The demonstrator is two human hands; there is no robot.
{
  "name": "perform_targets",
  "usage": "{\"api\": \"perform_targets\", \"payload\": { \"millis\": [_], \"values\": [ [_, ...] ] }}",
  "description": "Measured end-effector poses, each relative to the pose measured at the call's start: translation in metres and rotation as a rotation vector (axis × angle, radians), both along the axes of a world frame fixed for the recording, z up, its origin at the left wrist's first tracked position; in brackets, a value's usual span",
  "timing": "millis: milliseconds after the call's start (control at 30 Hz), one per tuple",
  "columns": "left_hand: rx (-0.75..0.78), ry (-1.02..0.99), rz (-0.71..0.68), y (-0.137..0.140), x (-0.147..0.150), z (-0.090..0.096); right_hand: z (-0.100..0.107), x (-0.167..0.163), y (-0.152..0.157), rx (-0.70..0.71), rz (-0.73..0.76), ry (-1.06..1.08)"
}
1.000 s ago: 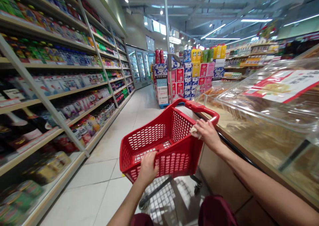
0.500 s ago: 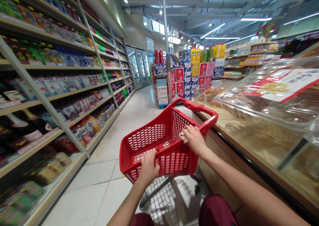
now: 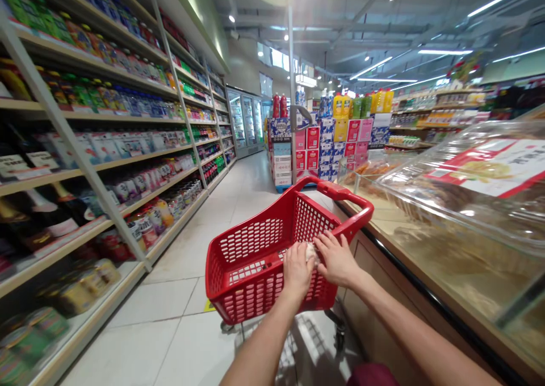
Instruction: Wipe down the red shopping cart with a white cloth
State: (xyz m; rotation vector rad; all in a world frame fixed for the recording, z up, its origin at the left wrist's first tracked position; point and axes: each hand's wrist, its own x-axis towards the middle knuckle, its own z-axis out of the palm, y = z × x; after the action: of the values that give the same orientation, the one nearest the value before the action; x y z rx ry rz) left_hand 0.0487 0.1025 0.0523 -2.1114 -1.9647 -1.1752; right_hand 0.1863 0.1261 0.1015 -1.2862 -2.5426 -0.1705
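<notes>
A red plastic shopping cart (image 3: 251, 292) with perforated walls stands in front of me, its basket holding nothing that I can see. Over its near rim, a crumpled white cloth or tissue (image 3: 311, 252) shows between my hands. My left hand (image 3: 297, 267) is closed over the rim at the cloth, its thumb against it. Close beside it on the right, my right hand (image 3: 336, 258) rests on the rim with fingers spread, its fingertips near the cloth. The cart's handle (image 3: 360, 207) rises beyond my right hand, untouched.
Shelves of bottles and packs (image 3: 140, 147) line the left side. On the right, a counter holds clear plastic food boxes (image 3: 460, 187), close to the cart. Stacked drink cartons (image 3: 306, 150) and a metal pole (image 3: 292, 68) stand ahead. Pale tiles (image 3: 170, 301) cover the floor.
My left hand has moved right along the rim, up to the cloth and my right hand. The right hand's fingers have spread from their hold on the cloth.
</notes>
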Motion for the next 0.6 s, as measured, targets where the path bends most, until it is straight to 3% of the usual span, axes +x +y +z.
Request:
{"api": "perform_targets", "payload": {
  "millis": [100,333,600],
  "values": [
    [0.013,0.014,0.030,0.000,-0.007,-0.001,-0.003,-0.003,0.003,0.013,-0.020,0.008],
    [0.070,0.077,0.005,-0.028,-0.055,-0.014,-0.015,-0.011,-0.013,0.086,-0.014,0.061],
    [0.067,0.184,0.016,-0.033,-0.045,-0.011,-0.013,-0.021,-0.033,0.129,0.039,0.083]
  ]
}}
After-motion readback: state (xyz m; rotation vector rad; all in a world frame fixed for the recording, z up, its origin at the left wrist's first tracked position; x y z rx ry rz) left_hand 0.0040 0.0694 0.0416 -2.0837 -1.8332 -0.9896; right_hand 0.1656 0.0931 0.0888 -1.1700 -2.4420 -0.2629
